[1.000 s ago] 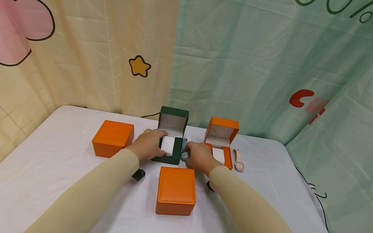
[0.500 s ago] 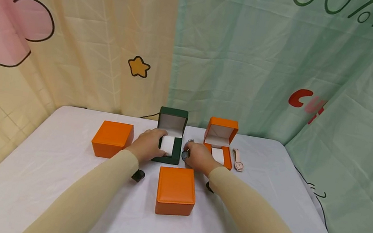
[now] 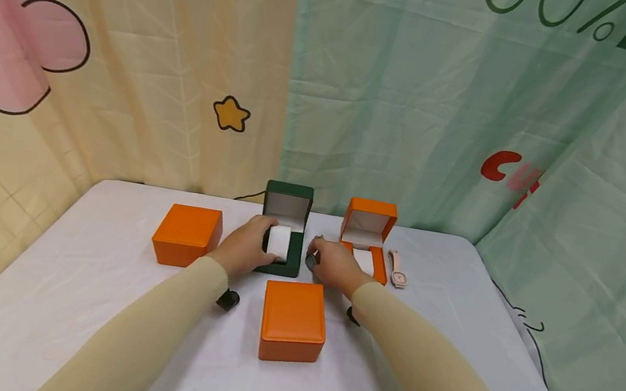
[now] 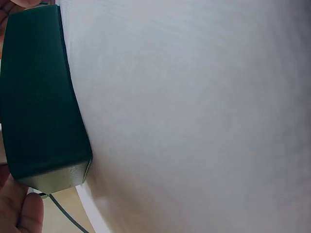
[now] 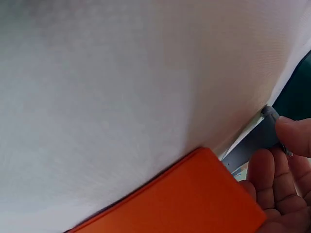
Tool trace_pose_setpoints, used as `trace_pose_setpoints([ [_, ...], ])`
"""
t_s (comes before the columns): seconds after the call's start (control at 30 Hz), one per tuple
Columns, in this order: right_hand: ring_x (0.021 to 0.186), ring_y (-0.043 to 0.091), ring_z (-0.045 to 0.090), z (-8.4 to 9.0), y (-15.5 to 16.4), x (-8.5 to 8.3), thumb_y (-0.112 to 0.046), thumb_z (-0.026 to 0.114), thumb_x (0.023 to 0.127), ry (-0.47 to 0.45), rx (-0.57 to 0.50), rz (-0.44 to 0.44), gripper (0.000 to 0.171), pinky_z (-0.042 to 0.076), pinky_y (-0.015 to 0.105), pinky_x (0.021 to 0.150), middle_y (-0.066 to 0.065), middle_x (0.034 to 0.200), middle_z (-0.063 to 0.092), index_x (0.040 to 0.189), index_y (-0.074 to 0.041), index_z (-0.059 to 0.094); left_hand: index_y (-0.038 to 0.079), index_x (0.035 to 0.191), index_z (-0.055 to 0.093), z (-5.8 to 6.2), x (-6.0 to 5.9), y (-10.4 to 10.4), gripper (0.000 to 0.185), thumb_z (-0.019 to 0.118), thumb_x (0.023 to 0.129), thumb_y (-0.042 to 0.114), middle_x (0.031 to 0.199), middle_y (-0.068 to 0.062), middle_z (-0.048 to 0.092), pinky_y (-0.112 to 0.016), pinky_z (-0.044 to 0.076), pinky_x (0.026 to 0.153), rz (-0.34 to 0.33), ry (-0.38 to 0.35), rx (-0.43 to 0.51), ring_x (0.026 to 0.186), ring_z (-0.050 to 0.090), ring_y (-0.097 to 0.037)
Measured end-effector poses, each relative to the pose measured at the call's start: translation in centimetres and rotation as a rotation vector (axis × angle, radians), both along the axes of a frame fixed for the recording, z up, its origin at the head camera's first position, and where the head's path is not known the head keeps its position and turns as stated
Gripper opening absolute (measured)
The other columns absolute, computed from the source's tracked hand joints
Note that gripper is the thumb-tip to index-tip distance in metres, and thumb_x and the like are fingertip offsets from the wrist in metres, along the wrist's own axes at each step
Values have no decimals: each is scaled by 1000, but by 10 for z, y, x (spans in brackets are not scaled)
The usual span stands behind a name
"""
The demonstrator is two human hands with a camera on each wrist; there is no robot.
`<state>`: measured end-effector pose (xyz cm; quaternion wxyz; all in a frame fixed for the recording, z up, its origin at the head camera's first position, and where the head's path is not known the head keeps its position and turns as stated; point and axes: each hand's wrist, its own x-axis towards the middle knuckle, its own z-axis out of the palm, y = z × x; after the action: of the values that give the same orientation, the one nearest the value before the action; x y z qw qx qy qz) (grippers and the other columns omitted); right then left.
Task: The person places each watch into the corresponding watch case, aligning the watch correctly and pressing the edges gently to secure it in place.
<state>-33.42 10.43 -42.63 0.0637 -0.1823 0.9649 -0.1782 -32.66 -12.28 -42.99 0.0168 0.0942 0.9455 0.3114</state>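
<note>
Left hand (image 3: 246,248) grips the green box (image 3: 281,246) at its left side, fingers curled round the wall and toward the white pillow (image 3: 279,242); the left wrist view shows the box's dark wall (image 4: 39,97) flat on the white table (image 4: 194,107). Right hand (image 3: 334,263) pinches a grey watch (image 3: 310,261), held between the green box and the open orange box (image 3: 366,241); in the right wrist view the thumb (image 5: 294,136) and fingers close narrowly on the grey strap (image 5: 255,141).

Risks, as judged:
- The hold on the watch is a light pinch on the strap, so the case could swing or drop onto the table.
- The pillow sits partly raised in the green box and could pop out or jam if the left hand pulls unevenly.
- The upright lid could fall shut if the box is jolted.

Containers:
- Green box: open, holds the white pillow, no watch on it.
- Open orange box: a white pillow inside; a pink watch (image 3: 397,271) lies just beside it.
- Two orange boxes, left (image 3: 186,236) and front (image 3: 293,321): closed, contents not visible.
</note>
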Motion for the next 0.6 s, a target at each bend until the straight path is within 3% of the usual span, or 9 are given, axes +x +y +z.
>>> trace_pose_setpoints([
  [0.13,108,24,68,0,-3,-1,-5,73,96,10,70,31,38,56,43,108,8,124,74,134,-12,69,11,151,47,0,0,0,75,87,89,28,156,-12,48,-51,47,118,-1,5,-3,126,57,-32],
  [0.27,128,28,65,1,-5,0,-5,71,97,11,98,47,41,50,46,116,9,137,71,138,-11,69,10,151,47,-1,0,-1,75,87,89,26,156,-12,48,-52,46,118,1,0,8,126,57,-32],
  [0.6,102,23,66,18,6,10,-12,73,99,3,-169,-29,36,59,44,102,7,117,73,134,-16,66,10,154,41,-1,4,-3,80,85,91,30,157,-15,43,-51,44,120,14,48,54,129,56,-32],
])
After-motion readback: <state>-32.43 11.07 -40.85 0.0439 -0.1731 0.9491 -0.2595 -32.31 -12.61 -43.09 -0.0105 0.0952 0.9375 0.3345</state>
